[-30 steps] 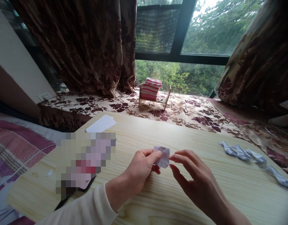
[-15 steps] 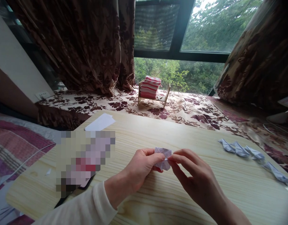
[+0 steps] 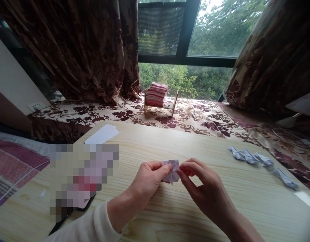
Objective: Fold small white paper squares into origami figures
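Note:
A small piece of folded white paper [image 3: 174, 176] with creases is held between my hands above the wooden table [image 3: 144, 215]. My left hand [image 3: 149, 176] is closed on its left side, the thumb pressed on top and fingers beneath. At the paper's right edge, my right hand [image 3: 204, 179] pinches a bit of it between thumb and index finger. Part of the paper is hidden under my left thumb. Several folded white paper pieces [image 3: 250, 156] lie in a row at the table's right side.
Flat white paper [image 3: 101, 134] lies at the table's far left, near a blurred-out object [image 3: 94, 174]. A white sheet [image 3: 306, 199] shows at the right edge. Beyond the table, a small wooden rack [image 3: 173, 107] holds folded red-and-white striped cloth [image 3: 157, 94] on the windowsill.
The view has shifted, so everything sits a little further left. My hands stay on the folded paper; its lower edge now shows a pointed flap below my fingers.

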